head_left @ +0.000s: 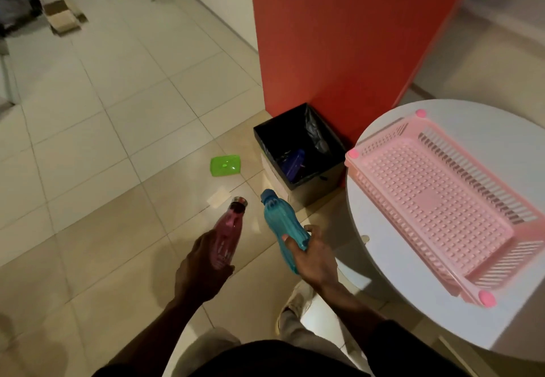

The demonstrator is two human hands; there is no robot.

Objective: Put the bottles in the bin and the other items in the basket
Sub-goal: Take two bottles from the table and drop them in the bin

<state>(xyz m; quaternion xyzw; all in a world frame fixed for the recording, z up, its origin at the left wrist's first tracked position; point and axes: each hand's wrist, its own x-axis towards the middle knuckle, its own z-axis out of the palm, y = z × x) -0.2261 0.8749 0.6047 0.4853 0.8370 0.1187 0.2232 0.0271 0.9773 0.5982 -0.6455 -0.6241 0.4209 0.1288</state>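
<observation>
My left hand (203, 267) grips a pink bottle (228, 229) with a steel cap, its neck pointing away from me. A teal plastic bottle (280, 220) is held in my right hand (314, 255), tilted toward the bin. The black-lined bin (333, 179) stands on the floor just beyond both bottles, against a red wall, with a dark blue bottle (293, 164) inside. An empty pink basket (442, 199) lies on the round white table (501, 129) at the right. A green lid (225, 165) rests on the floor left of the bin.
The red wall (339, 37) rises behind the bin. Tiled floor (103, 141) stretches to the left and far side. A cardboard box (63, 18) sits far off at the top left. My shoe (295, 303) shows below my right hand.
</observation>
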